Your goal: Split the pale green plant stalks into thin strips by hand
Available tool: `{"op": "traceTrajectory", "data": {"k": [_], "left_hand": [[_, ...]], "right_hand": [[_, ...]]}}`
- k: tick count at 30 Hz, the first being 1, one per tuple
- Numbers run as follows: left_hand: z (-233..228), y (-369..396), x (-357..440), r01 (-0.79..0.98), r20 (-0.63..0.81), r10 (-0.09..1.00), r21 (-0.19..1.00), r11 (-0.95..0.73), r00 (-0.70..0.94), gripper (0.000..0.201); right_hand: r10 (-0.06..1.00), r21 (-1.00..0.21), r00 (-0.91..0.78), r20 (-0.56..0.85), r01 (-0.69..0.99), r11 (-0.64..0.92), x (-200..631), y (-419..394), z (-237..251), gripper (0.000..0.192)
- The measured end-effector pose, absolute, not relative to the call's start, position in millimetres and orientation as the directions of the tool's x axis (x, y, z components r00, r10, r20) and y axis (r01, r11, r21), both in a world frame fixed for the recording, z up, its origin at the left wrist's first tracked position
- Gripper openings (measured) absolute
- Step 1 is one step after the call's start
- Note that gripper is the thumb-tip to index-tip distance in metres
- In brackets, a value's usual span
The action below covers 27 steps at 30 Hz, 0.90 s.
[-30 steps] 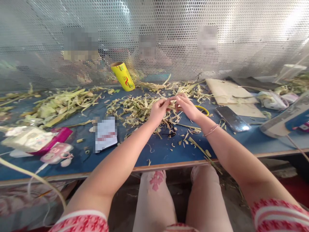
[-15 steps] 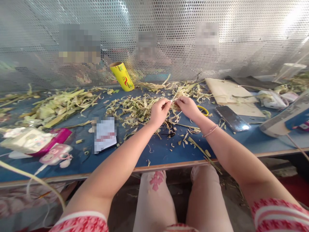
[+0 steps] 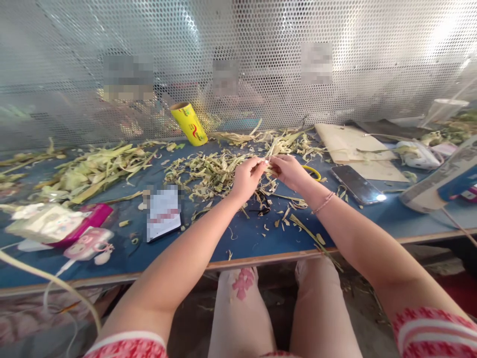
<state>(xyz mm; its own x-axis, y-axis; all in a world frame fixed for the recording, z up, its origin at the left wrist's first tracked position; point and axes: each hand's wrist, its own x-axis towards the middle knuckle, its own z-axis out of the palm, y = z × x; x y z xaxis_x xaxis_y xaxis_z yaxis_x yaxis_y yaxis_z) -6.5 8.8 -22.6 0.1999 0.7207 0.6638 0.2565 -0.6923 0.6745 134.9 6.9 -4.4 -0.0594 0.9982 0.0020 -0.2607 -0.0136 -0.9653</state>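
Observation:
My left hand [image 3: 246, 176] and my right hand [image 3: 289, 172] meet over a heap of shredded dried plant strips [image 3: 208, 171]. Both are closed in a pinch, fingertips nearly touching. Between them is a pale dried plant stalk [image 3: 271, 150], mostly covered by the fingers, its far end lying towards more dry strips behind. Around my right wrist is a thin bracelet [image 3: 323, 203]. A yellow ring [image 3: 312, 172] lies just beyond that wrist, and small scraps are scattered on the blue tabletop [image 3: 242, 243] below the hands.
Left stand a heap of long leaves [image 3: 97, 171], a phone with a lit screen [image 3: 164, 216] and a pink case [image 3: 89, 243]. Behind leans a yellow cardboard tube [image 3: 189, 124] near a perforated metal panel [image 3: 261, 64]. Right lie another phone [image 3: 356, 184], brown paper [image 3: 350, 146] and a large cylinder [image 3: 432, 184].
My fingers have shifted slightly, the right hand's turning inward over the stalk, with both hands a little lower in view. The whole view has tilted up slightly.

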Motion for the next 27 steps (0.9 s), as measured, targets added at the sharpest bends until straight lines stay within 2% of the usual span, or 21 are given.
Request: {"op": "traceTrajectory", "data": {"k": [3, 6, 9, 14, 19, 27], "left_hand": [[-24, 10, -5, 0.127, 0.586, 0.788, 0.781, -0.611, 0.190, 0.025], [-25, 12, -3, 0.016, 0.508, 0.845, 0.855, -0.518, 0.167, 0.028], [-25, 15, -2, -0.073, 0.438, 0.888, 0.899, -0.432, 0.139, 0.030], [-27, 19, 1, -0.181, 0.341, 0.934, 0.930, -0.319, 0.105, 0.030], [-25, 18, 2, -0.234, 0.276, 0.959, 0.939, -0.254, 0.067, 0.025], [-22, 15, 1, -0.267, 0.254, 0.963, 0.938, -0.223, 0.088, 0.012]], "right_hand": [[0.998, -0.961, -0.042, 0.051, -0.274, 0.038, 135, 8, -7, 0.017], [0.987, -0.969, -0.038, 0.159, -0.198, 0.149, 135, 10, -11, 0.028], [0.971, -0.965, -0.031, 0.237, -0.125, 0.231, 135, 10, -12, 0.031], [0.956, -0.949, -0.038, 0.290, -0.137, 0.283, 135, 4, -5, 0.027], [0.948, -0.954, -0.145, 0.283, -0.144, 0.262, 134, 1, -2, 0.036], [0.926, -0.944, -0.185, 0.330, -0.064, 0.324, 135, 3, -7, 0.050]]}}
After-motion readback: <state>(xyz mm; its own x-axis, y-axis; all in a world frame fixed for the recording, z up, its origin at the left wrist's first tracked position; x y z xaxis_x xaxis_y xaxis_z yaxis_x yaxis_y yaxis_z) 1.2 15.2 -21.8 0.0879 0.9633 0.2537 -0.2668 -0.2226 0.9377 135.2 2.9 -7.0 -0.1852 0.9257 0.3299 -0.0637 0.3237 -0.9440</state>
